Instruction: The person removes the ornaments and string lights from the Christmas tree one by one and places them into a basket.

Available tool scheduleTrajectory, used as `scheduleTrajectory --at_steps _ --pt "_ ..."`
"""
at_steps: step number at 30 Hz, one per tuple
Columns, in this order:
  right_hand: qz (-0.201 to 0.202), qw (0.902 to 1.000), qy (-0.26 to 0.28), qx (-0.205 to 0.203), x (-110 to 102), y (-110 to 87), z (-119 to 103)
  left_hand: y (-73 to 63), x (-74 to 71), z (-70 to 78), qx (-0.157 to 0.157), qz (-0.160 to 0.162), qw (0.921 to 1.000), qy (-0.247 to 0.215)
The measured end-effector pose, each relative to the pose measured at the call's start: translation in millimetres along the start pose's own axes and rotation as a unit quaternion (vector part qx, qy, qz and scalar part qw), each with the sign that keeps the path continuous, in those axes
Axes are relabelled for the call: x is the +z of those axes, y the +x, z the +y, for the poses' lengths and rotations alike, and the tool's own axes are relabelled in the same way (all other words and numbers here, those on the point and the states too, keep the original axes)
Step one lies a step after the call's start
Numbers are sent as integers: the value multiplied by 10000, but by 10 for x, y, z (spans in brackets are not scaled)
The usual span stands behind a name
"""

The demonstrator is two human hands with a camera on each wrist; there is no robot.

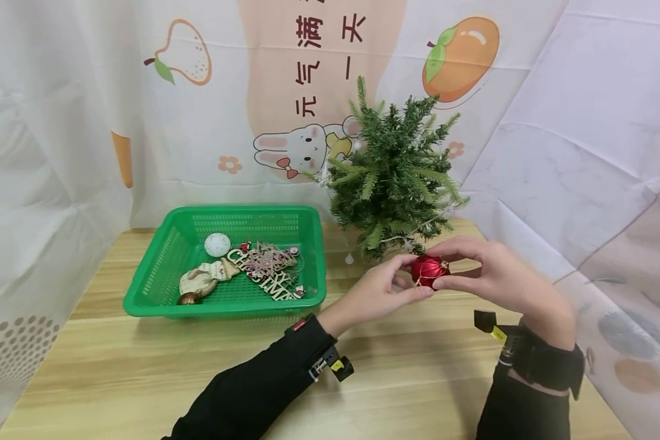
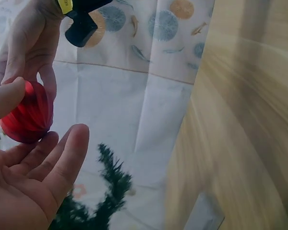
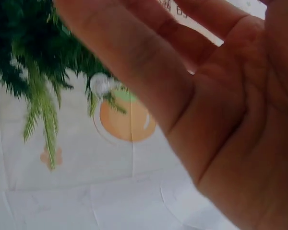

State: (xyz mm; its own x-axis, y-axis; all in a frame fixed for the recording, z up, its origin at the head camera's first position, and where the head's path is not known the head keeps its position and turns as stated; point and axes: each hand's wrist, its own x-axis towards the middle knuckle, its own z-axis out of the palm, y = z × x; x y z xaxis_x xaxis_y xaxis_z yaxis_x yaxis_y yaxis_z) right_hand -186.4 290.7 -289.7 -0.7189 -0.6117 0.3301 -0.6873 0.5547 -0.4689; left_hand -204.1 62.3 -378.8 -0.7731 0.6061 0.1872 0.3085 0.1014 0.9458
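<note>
A shiny red ribbed Christmas bauble [image 1: 429,270] with a gold cap and a thin gold string is held in front of the tree's lower branches. My left hand [image 1: 371,290] grips it from the left, thumb and fingertips against its side. From the right, my right hand [image 1: 492,272] pinches it near the cap between thumb and fingers. In the left wrist view both hands meet at the bauble [image 2: 31,115]. The right wrist view shows my right palm [image 3: 221,105] close up beside green branches [image 3: 36,72], with the bauble out of sight.
A small artificial Christmas tree [image 1: 396,165] with string lights stands behind the hands. Left of it, a green basket [image 1: 225,312] holds a white ball [image 1: 217,244], a snowman-like figure [image 1: 200,278], a brown bauble [image 1: 189,298], a lettered sign [image 1: 275,286] and a glittery pink ornament [image 1: 264,261].
</note>
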Motion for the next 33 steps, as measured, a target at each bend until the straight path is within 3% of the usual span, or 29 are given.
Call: scheduleTrajectory --at_steps 7,12,18,23,28,33 --pt "142 9956 689 -612 175 117 -115 -237 -191 48 366 216 9988 224" --pt "240 9940 851 -650 267 216 -255 -402 -352 93 1030 477 9912 680" --pt "464 9871 1347 -734 411 380 -413 -563 -567 148 2084 953 9673 1086" --pt "616 9815 1628 -791 515 499 -532 -680 -732 177 2738 1279 9448 1263" --pt "596 9779 1867 -736 626 647 -641 -805 -875 184 3153 1544 9267 1342" --pt "633 9718 2152 -722 787 777 -713 -919 -989 164 3264 1757 9169 1479"
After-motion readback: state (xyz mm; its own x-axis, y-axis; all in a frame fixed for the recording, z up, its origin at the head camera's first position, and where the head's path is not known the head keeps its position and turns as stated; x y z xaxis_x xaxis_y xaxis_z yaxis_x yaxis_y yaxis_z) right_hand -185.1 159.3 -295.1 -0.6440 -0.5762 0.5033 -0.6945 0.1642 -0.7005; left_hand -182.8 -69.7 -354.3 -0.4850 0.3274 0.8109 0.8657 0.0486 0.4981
